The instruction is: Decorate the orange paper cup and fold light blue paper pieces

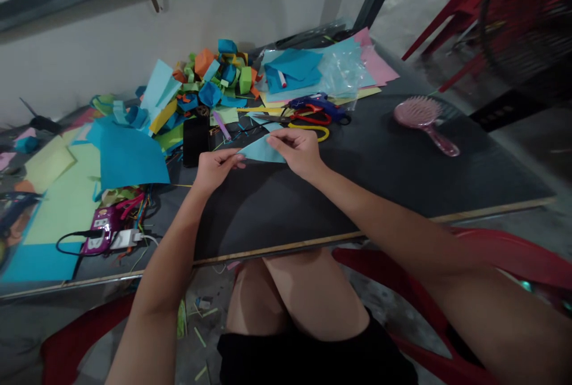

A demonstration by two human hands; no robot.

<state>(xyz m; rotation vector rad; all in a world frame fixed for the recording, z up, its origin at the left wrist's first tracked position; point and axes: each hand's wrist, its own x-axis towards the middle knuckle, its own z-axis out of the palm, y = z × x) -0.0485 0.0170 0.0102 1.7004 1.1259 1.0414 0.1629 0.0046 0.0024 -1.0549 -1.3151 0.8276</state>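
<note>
A light blue piece of paper, tapering to a point on its left, is stretched between my two hands above the dark table. My left hand pinches its left tip. Thumb and fingers of my right hand are closed on its upper right part. Just beyond my right hand lie scissors with red and yellow handles, and a blue glue gun behind them. A black phone rests beside my left hand, with a purple stick to its right.
Colourful folded paper pieces are heaped at the back. Blue sheets and a purple power strip with cables lie on the left. A pink hairbrush is on the right, near a fan. The table's front edge runs above my lap.
</note>
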